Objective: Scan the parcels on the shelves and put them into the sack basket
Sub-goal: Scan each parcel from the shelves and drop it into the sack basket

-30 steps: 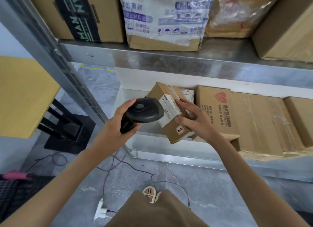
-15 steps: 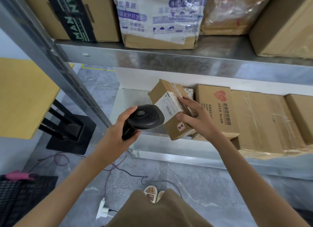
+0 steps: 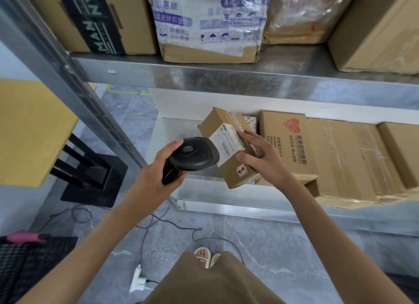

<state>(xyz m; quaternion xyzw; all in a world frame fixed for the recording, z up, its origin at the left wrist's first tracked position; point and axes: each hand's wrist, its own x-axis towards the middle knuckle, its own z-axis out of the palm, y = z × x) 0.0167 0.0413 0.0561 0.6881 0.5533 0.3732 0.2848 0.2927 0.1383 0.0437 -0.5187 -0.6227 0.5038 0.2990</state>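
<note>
Fingers of the right hand (image 3: 264, 161) lie along the top of a small brown parcel (image 3: 229, 149) with the thumb pressed to its near face, so the parcel is pinched between thumb and fingers at the centre of the frame, tilted, its near end out over the front edge of the lower shelf (image 3: 226, 201); whether its far end rests on the shelf cannot be told. The left hand (image 3: 156, 170) is wrapped round the handle of a black scanner (image 3: 192, 156), whose head is just beside the white label (image 3: 226, 140) on the parcel's face — touching or nearly so. By this the step in hand looks to be the scan itself, with the parcel not yet on its way to the basket. A dark mesh container (image 3: 25, 265) at the lower left of the frame may be the sack basket, though too little shows to be sure, and what lies in it cannot be seen. Much is left: more cardboard boxes (image 3: 340, 154) fill the lower shelf to the right, and a row of larger cartons (image 3: 208, 25) stands on the upper shelf (image 3: 226, 77) across the top of the frame — none of them shows any sign of having been handled.
</note>
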